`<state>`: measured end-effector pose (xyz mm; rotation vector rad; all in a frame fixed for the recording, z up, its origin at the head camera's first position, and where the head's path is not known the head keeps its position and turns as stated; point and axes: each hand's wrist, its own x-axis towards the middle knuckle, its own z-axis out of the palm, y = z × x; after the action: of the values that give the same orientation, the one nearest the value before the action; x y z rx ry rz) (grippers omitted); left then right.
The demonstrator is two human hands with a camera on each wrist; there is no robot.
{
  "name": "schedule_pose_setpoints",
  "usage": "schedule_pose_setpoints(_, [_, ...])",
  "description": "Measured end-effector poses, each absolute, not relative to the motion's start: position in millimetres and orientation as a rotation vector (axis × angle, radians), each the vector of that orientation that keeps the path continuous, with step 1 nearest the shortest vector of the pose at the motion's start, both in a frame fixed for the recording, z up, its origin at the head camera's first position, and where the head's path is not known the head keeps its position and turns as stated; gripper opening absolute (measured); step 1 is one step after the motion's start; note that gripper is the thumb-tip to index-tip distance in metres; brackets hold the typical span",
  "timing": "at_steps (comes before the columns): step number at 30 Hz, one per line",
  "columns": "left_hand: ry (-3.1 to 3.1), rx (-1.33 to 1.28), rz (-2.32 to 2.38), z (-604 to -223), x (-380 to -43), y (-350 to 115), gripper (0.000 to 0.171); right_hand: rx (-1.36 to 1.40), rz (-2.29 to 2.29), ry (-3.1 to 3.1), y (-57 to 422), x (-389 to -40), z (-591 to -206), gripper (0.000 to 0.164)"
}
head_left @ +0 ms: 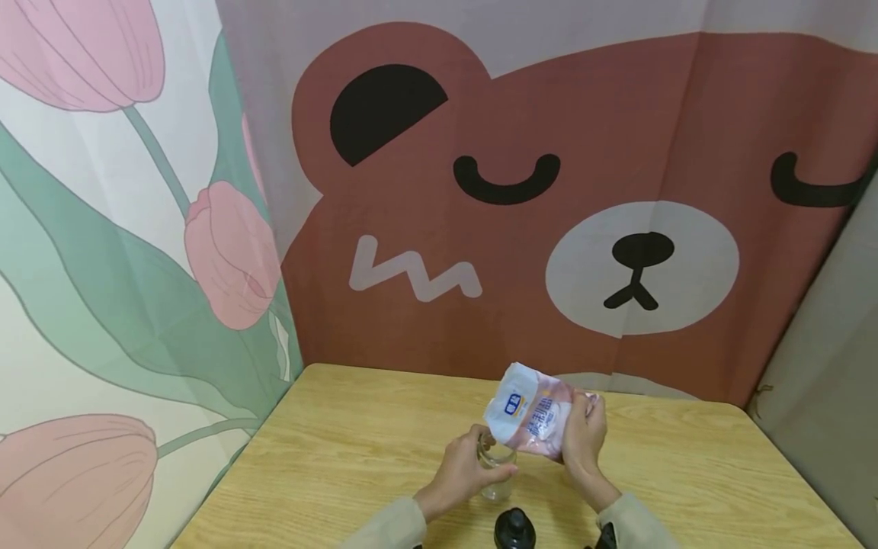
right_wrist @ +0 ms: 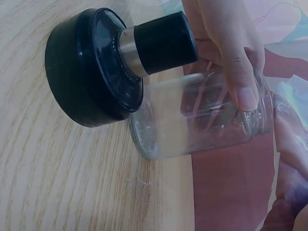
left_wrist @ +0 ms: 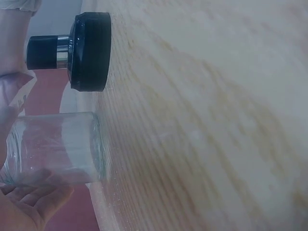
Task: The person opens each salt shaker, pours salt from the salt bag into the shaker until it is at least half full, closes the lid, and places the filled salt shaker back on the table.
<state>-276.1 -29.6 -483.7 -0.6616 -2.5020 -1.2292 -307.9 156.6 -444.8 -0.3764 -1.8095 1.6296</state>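
Note:
My left hand (head_left: 456,469) grips a clear glass jar (head_left: 495,489) near its rim, with the thumb on the near side. The jar stands upright on the table, and its see-through wall shows in the left wrist view (left_wrist: 57,149). In my right hand (head_left: 584,438) is a pink and white plastic packet (head_left: 531,415) with blue printing, tilted so that its white end hangs over the jar's mouth. Whether anything is coming out of the packet I cannot tell. Nearer to me sits a black lid (head_left: 514,528) with a raised black knob and a silver ring.
The wooden table (head_left: 357,427) carries the jar and the lid, the lid lying close in front of the jar. Behind the table hangs a curtain (head_left: 583,122) with a brown bear print. A tulip-patterned cloth (head_left: 116,305) covers the left side.

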Motion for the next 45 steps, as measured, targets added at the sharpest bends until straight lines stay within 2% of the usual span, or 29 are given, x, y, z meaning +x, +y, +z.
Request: schedule_pose_setpoints(45, [-2.545, -0.631, -1.243, -483.9, -277.4, -29.4, 0.055, -0.268, 1.441, -1.880, 159.9, -309.5, -438.1, 0.024])
